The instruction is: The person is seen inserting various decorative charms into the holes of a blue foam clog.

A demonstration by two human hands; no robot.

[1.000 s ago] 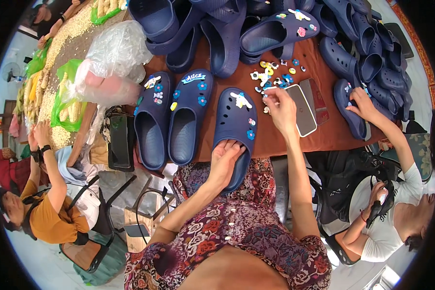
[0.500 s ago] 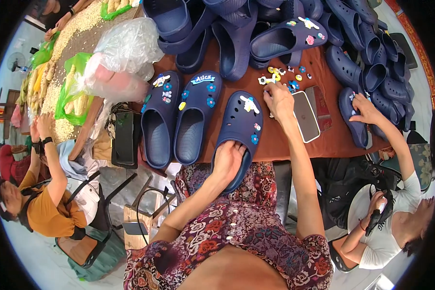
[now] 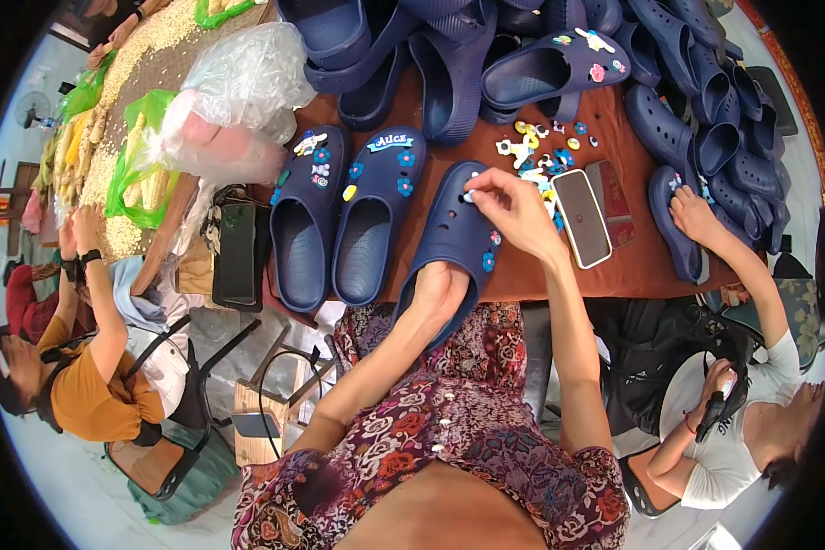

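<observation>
A navy clog (image 3: 445,243) lies before me at the table's front edge, its heel end overhanging. My left hand (image 3: 438,291) reaches into its opening and holds it, with the fingertips hidden under the upper. Above the toe, my right hand (image 3: 515,209) pinches a small white shoe charm (image 3: 468,196) against the holed upper; the fingers partly cover it. A pink charm and a blue flower charm (image 3: 489,262) sit on the clog's right side. To the left stand two decorated clogs, one (image 3: 310,220) with a white figure charm, the other (image 3: 379,225) with a lettered banner charm.
Loose charms (image 3: 529,147) are scattered beyond my right hand, near a white-edged phone (image 3: 581,220). Piled clogs (image 3: 445,78) fill the back and right. A co-worker's hand (image 3: 694,213) touches a clog there. Clear plastic bags (image 3: 247,78) and a black phone (image 3: 238,252) lie left.
My right hand has moved left from the loose charms to the clog's toe, onto the white charm. My left hand stays in the clog, its fingers now deeper under the upper.
</observation>
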